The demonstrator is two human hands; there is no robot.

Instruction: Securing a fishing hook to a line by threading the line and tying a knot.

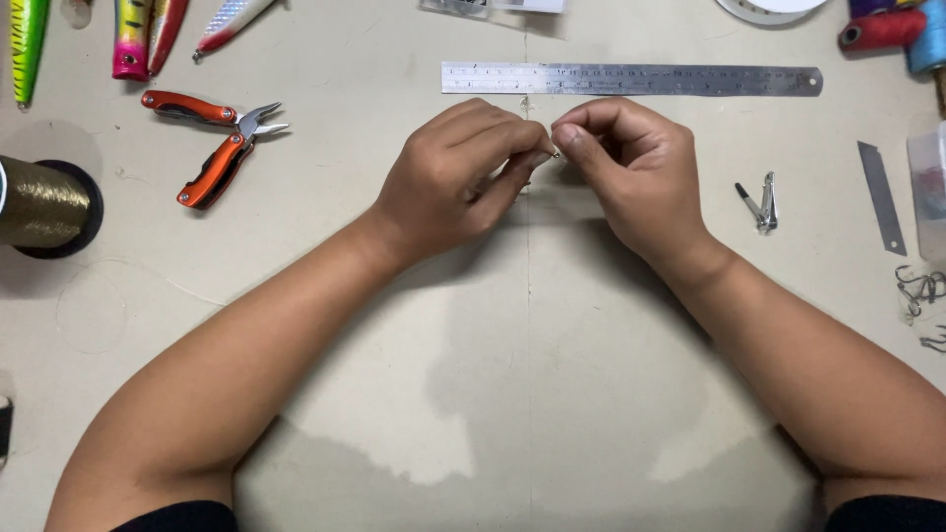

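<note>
My left hand (463, 177) and my right hand (626, 163) meet fingertip to fingertip over the middle of the beige tabletop (532, 374), just below a steel ruler (631, 80). Both pinch a tiny metal piece (555, 153) between thumb and forefinger; it is too small to tell its kind. A thin clear line (118, 271) runs faintly across the table from a spool of gold thread (44, 202) at the left edge.
Orange-handled folding pliers (212, 143) lie open at the upper left, below several coloured fishing lures (133, 34). A nail clipper (761, 202), a cutter blade (880, 197) and loose hooks (921, 291) lie at the right. Thread spools (892, 28) stand at the top right.
</note>
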